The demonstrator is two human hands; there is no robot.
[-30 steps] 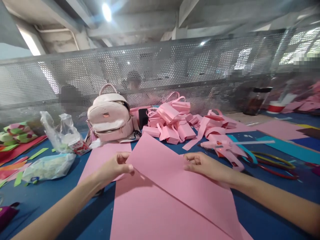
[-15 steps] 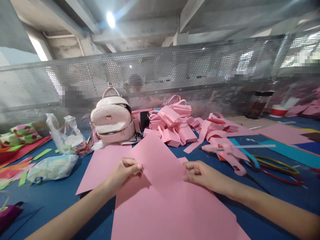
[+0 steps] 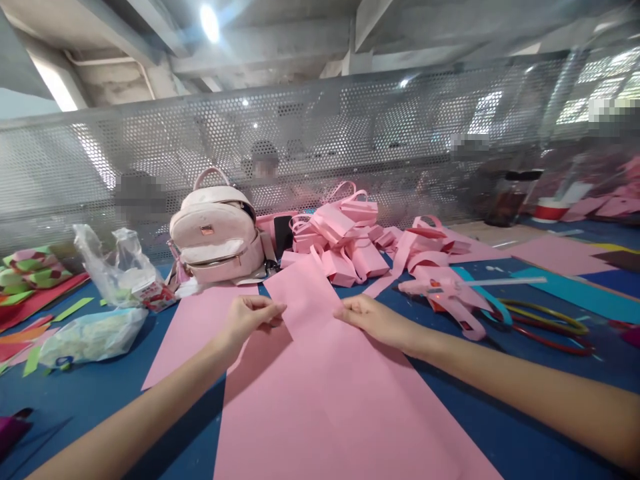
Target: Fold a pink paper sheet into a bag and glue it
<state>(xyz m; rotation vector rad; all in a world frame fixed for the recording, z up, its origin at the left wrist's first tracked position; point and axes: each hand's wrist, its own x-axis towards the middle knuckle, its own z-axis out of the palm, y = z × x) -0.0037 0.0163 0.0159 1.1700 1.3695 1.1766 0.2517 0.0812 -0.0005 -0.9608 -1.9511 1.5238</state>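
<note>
A flat, straight-edged pink paper sheet [image 3: 310,327] slants through the centre of the frame, its far end raised over another broad pink paper sheet [image 3: 255,413] on the blue surface [image 3: 185,433] at the bottom. The left hand [image 3: 250,315] has thumb and fingers nearly closed, apparently pinching one edge; the right hand [image 3: 367,319] pinches the opposite edge, thumb on top. The step in hand looks like lifting and squaring the sheet; the next move seems to call for level, matched grips to avoid creasing.
</note>
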